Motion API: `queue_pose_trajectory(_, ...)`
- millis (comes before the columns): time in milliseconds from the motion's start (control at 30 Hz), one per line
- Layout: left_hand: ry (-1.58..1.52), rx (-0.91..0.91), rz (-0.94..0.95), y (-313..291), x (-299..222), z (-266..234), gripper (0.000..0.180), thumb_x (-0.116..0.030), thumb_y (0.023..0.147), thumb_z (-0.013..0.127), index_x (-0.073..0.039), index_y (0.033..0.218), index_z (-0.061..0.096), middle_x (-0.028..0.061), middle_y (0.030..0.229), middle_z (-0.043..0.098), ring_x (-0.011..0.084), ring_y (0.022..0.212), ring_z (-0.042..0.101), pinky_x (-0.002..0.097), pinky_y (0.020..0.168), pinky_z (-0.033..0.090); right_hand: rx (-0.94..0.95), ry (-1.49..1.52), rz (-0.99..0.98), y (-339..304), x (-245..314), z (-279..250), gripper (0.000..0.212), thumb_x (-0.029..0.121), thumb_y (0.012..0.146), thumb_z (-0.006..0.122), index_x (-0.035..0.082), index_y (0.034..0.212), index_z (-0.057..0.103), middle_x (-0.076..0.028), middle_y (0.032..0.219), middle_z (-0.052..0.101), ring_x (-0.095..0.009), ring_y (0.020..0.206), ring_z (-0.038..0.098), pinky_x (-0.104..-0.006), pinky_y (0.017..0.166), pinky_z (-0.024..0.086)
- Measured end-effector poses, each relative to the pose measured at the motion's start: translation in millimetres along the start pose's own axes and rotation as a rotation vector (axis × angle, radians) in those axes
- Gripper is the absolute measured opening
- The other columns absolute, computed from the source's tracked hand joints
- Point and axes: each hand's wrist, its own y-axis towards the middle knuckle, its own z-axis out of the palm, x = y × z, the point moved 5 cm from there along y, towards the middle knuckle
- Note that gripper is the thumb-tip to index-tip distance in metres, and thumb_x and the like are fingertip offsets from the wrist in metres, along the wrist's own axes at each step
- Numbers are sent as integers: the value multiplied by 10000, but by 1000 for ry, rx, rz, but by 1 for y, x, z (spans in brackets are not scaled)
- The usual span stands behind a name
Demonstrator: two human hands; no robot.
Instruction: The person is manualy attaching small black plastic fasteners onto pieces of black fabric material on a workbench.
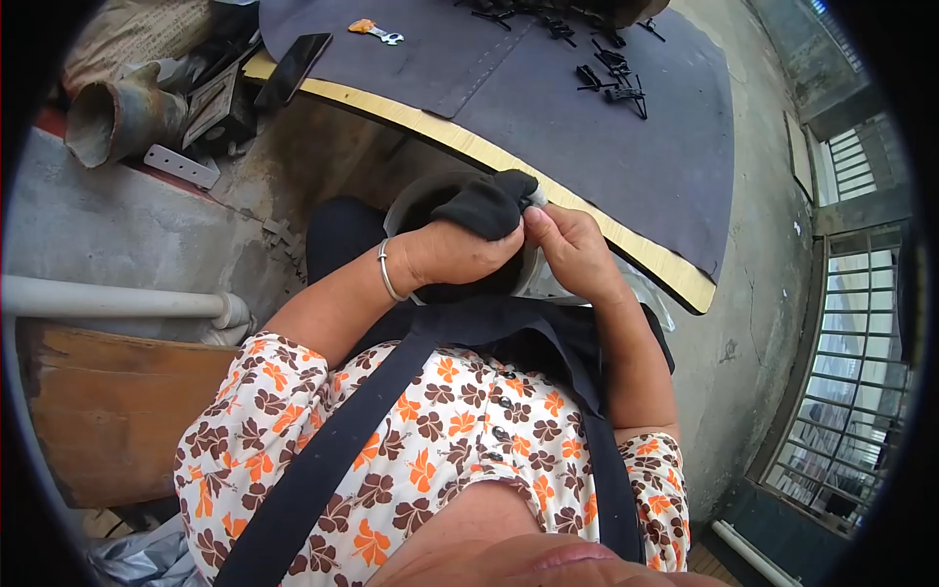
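Observation:
In front of my lap, at the table's near edge, a bunched piece of black cloth (479, 207) is between my hands. My left hand (460, 252), with a metal bangle at the wrist, is closed round its lower side. My right hand (577, 249) has thumb and forefinger pinched at the cloth's right end, where a small pale bit shows. The fingertips of both hands are partly hidden, and the folds do not show what the cloth is. Beneath the hands a round grey bucket (399, 210) stands close against my lap; its inside is dark.
The table (577, 147) has a dark cover and a pale wooden edge. Several small black plastic parts (616, 73), an orange-and-silver tool (377, 31) and a phone (295, 68) lie on it. To the left are a rusty pipe fitting (127, 115) and a white pipe (117, 296).

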Motion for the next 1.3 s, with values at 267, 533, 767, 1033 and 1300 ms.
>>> queue_pose_trajectory(267,620,-191,80,2,13,-35,305,-230,766,609,-3,970,606,190,975,597,316,952,551,395,870,415,-693,-617,32,43,-14,-135,292,282,856,578,-9,875,593,-141,757,629,-235,707,607,-339,656,461)
queue_pose_trajectory(533,442,-277,195,10,16,-16,267,-173,781,598,16,969,603,165,994,602,306,989,551,381,880,423,-747,-1002,221,99,-58,-175,304,327,825,540,64,964,605,-170,891,636,-334,853,611,-431,736,482)
queue_pose_trajectory(767,362,-251,154,21,26,-10,190,-119,781,629,18,913,623,131,1080,598,295,999,566,359,879,436,-565,-1069,79,79,-27,-124,207,240,802,520,50,823,599,-163,802,625,-344,792,598,-444,693,474)
queue_pose_trajectory(1033,286,-447,245,37,13,-6,237,-80,797,592,19,1012,581,165,1022,588,287,910,580,330,803,461,-640,-734,-103,48,-13,-106,164,150,772,557,-11,740,553,-212,675,562,-377,637,553,-416,592,435)
queue_pose_trajectory(1300,336,-380,212,33,18,10,186,-146,822,577,35,863,595,184,1109,574,330,1025,540,384,901,419,-724,-798,-49,44,-15,-101,232,230,794,606,0,792,572,-191,752,616,-373,716,590,-435,655,467)
